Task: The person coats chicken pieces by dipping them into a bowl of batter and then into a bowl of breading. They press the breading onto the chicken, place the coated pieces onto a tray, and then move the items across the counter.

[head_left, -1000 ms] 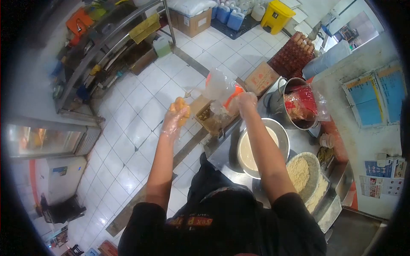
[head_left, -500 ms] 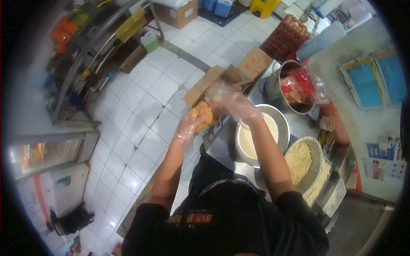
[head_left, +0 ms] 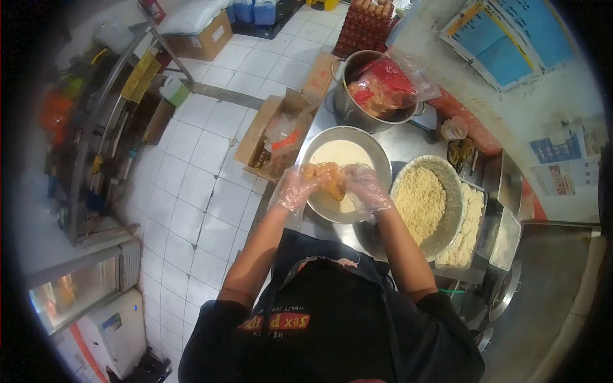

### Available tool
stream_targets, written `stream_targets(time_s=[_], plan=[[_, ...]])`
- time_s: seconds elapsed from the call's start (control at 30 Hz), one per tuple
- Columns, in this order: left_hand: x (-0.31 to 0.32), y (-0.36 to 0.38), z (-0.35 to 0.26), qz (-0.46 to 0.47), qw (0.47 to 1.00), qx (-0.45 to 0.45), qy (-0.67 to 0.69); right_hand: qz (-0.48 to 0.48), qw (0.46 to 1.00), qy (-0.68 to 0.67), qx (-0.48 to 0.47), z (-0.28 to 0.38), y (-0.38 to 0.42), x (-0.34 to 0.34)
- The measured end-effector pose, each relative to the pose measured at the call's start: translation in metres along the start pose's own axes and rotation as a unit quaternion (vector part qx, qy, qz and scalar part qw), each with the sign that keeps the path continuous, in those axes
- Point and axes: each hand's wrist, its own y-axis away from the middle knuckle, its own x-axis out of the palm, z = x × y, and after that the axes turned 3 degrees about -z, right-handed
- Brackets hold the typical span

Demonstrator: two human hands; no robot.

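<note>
Over the metal bowl (head_left: 383, 155) of pale batter (head_left: 345, 152), both my hands have hold of orange-tinted raw chicken (head_left: 328, 179). My left hand (head_left: 295, 189), in a clear plastic glove, is closed on its left end. On the other end my right hand (head_left: 367, 187), gloved the same way, grips it with fingers partly hidden behind the meat. The chicken is stretched between the two hands, overlapping the batter in this view. To the right of the bowl stands a basin (head_left: 457, 195) of crumbly, pale yellow coating (head_left: 421, 198).
Behind the bowl is a large pot (head_left: 354, 118) holding meat and a red-printed plastic bag. An open cardboard box (head_left: 258, 133) with plastic bags stands left of the metal table. A tray of coating (head_left: 471, 223) lies beyond the basin. Stacked egg trays (head_left: 357, 32) are at the back.
Both hands have moved from beside the cardboard box to over the batter bowl, bringing the chicken along. My right hand, earlier blurred near the box, now grips the chicken too. The view has shifted right.
</note>
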Motion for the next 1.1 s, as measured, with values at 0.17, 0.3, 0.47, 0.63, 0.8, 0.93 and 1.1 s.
stream_targets(time_s=[0.17,0.3,0.47,0.63,0.8,0.93,1.1], plan=[[0.035,0.004,0.004,-0.013,0.999,0.0,-0.041,-0.048,0.994,0.077,-0.052,-0.028,0.007,-0.018],[0.053,0.006,-0.004,-0.022,0.996,0.009,-0.09,-0.051,0.981,0.132,-0.134,-0.006,0.019,-0.025],[0.058,0.004,-0.017,0.059,0.961,0.014,-0.269,-0.028,0.963,0.244,-0.11,0.001,0.022,-0.032],[0.048,0.004,0.009,-0.016,0.982,0.012,-0.19,-0.085,0.929,0.354,-0.066,-0.014,0.02,-0.026],[0.049,0.014,0.015,-0.022,0.946,0.145,-0.291,-0.061,0.875,0.472,-0.091,-0.022,0.032,-0.019],[0.051,0.016,0.011,-0.004,0.928,0.113,-0.356,-0.002,0.863,0.498,-0.079,-0.023,0.038,-0.021],[0.052,0.033,-0.016,-0.013,0.886,0.113,-0.45,-0.113,0.929,0.338,-0.095,-0.023,0.04,-0.021]])
